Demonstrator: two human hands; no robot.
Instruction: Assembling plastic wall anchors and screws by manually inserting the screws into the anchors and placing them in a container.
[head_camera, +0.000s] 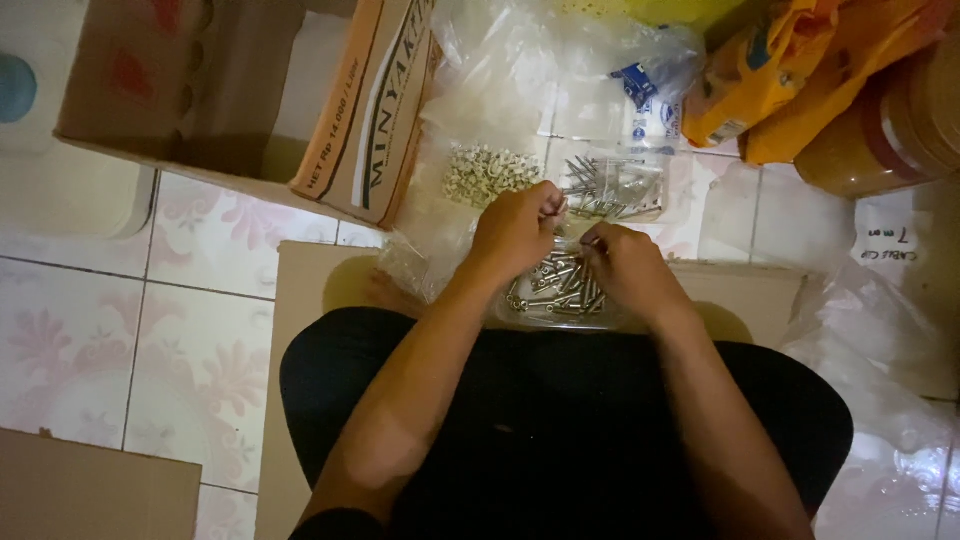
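We find open tiled floor (200, 300) at left; cardboard box (250, 100), plastic bags (560, 90) and orange packets (800, 70) crowd the far edge.

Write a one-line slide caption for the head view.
Both hands, left hand and right hand, work at a clear bag of metal bolts on a cardboard sheet.

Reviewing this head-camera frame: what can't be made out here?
- Whatever the left hand pinches: hidden by its curled fingers.
- Right hand fingertips: buried in the clear bag of bolts, grip unclear.
- Small pale parts in another bag: too small to identify.
- Open cardboard box: cut off by the top edge, inside in shadow.
- Brown jar: cut by the right edge, blurred.
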